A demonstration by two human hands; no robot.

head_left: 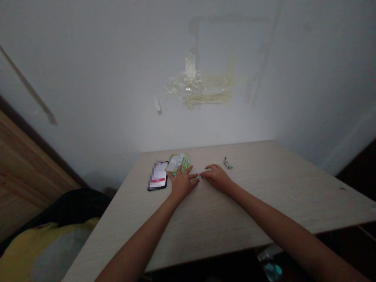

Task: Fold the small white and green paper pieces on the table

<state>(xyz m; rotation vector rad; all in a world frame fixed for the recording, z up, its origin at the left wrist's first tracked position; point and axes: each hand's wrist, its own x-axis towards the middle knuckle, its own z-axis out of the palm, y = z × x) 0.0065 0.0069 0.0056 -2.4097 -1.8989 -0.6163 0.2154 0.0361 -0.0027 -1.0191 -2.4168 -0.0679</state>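
Observation:
A small, whitish, crinkled piece (199, 175) lies between my two hands at the middle of the table; it is too small to name. My left hand (182, 184) pinches its left side with thumb and forefinger, while the other fingers spread toward a stack of green-and-white packets (177, 161). On the other side, my right hand (217, 178) has its fingertips drawn together at the same piece. Left of the packets lies a phone (158, 176) with its screen lit.
Toward the back right of the pale wooden table (252, 156) lies a crumpled small wrapper (227, 163). A wall with peeling clear tape (190, 86) rises behind. Yellow and grey fabric (55, 246) is at the lower left, below the table's edge.

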